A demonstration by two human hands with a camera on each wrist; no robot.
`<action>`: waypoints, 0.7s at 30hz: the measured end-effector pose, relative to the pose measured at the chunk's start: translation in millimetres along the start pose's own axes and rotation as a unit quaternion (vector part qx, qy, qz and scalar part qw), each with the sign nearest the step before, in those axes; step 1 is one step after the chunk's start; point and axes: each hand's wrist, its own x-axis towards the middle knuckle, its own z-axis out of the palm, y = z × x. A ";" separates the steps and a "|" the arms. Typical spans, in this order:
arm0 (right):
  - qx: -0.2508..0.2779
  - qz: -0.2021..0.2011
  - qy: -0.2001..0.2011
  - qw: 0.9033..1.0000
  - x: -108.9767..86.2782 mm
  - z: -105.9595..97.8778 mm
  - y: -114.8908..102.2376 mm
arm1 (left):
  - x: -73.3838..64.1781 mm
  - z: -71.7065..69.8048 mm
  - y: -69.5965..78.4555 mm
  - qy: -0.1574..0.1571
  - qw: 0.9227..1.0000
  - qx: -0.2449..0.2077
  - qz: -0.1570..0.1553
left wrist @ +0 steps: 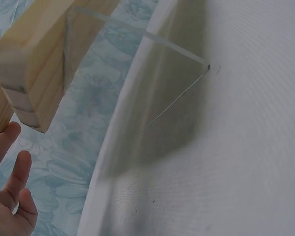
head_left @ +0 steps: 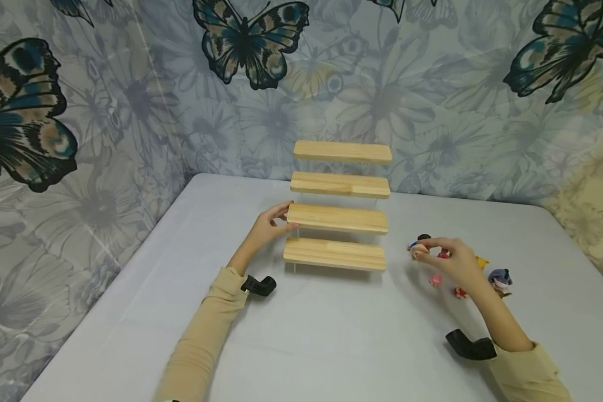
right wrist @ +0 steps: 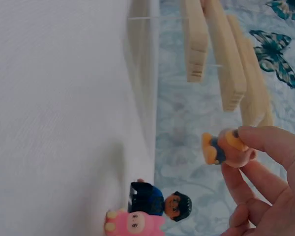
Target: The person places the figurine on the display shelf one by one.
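A stepped display stand with several pale wooden boards [head_left: 336, 218] rises on the white table. My left hand [head_left: 267, 228] pinches the left end of its second board from the bottom, thumb at the front edge and fingers at the back. In the left wrist view, fingertips of the left hand [left wrist: 10, 191] touch a board end. To the right of the stand, my right hand [head_left: 454, 261] holds a small toy figure [right wrist: 229, 147] with orange feet and a blue lower body, pinched between thumb and fingers above the table.
Below the right hand are a dark-haired toy figure [right wrist: 160, 200] and a pink toy figure [right wrist: 135, 224]. A blue-grey figure [head_left: 500, 278] and a small red one [head_left: 460, 292] stand nearby. Clear supports [right wrist: 142, 18] hold the boards. A butterfly-patterned backdrop [head_left: 251, 111] closes off the back.
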 end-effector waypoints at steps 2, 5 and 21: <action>0.015 0.012 0.005 1.000 3.2 1.2 8.0 | 0.1 0.0 1.3 -0.001 1.000 0.000 -0.002; 0.014 0.030 0.012 0.999 10.1 6.8 31.7 | 0.2 -0.3 1.7 -0.004 1.000 0.001 -0.004; 0.127 0.053 0.019 0.990 36.1 0.5 5.6 | -0.9 -1.6 3.5 -0.003 1.000 0.013 0.004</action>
